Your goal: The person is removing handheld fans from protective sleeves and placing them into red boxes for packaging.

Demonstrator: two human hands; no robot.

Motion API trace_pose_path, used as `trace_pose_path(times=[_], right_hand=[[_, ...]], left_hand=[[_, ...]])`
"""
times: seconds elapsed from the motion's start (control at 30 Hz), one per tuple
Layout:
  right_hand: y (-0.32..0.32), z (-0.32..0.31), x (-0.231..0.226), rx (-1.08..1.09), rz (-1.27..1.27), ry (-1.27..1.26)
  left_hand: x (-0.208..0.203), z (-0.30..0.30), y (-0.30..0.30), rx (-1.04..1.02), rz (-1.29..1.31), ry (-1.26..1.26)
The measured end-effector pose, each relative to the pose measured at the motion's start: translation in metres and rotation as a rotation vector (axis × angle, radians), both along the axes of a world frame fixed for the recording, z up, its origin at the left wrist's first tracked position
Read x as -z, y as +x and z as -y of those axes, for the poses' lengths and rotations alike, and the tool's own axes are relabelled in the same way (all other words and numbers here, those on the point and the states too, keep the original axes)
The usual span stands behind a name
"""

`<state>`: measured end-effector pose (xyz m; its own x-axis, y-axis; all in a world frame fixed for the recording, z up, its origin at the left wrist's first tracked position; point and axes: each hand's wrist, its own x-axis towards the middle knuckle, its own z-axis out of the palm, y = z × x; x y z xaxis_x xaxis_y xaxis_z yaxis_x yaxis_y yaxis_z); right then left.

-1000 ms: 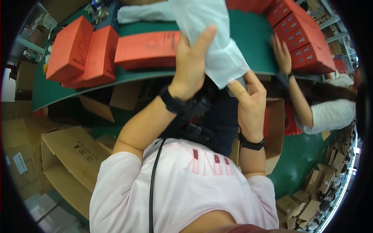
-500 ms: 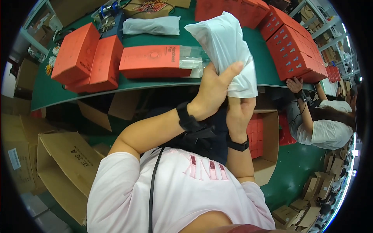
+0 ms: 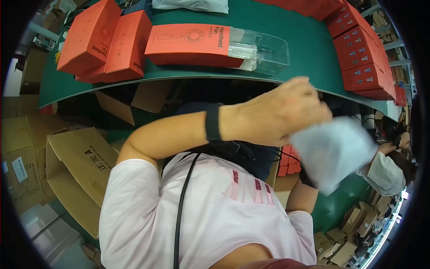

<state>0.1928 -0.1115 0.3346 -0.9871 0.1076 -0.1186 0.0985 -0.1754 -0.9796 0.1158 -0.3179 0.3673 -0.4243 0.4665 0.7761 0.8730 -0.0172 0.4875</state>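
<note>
My left hand [image 3: 286, 110] is closed on a white plastic bag [image 3: 336, 154], which is smeared by motion and hangs tilted to the right, off the front edge of the table. What the bag contains cannot be seen. Behind it my right hand is hidden; only my right forearm [image 3: 302, 197] and part of a black wristband show below. On the green table [image 3: 309, 49], beyond my left hand, lies a red fan box [image 3: 190, 45] with a clear plastic tray [image 3: 271, 54] sticking out of its right end.
Two more red boxes [image 3: 96, 38] lean together at the table's left. A stack of red boxes [image 3: 363, 54] stands at the right. Another white bag [image 3: 192, 4] lies at the back. Open cardboard cartons [image 3: 78, 170] stand on the floor. A co-worker [image 3: 385, 172] is at far right.
The white bag, upright in both hands at the table's edge before, has swung down and right, with my left hand turned over on it. The co-worker's hand has left the red stack.
</note>
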Motion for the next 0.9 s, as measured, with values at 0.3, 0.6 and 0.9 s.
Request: trace_pose_path(times=[0.3, 0.6, 0.9], right_hand=[[-0.058, 0.004, -0.034, -0.805, 0.29, -0.067], [-0.202, 0.038, -0.098, -0.944, -0.575, 1.233], [-0.242, 0.091, -0.037, -0.96, -1.118, 1.136]], left_hand=[[0.007, 0.045, 0.007, -0.239, -0.303, -0.674], [-0.001, 0.148, -0.042, -0.832, -0.002, -0.812], [0.03, 0.168, -0.05, -0.783, 0.257, -0.832]])
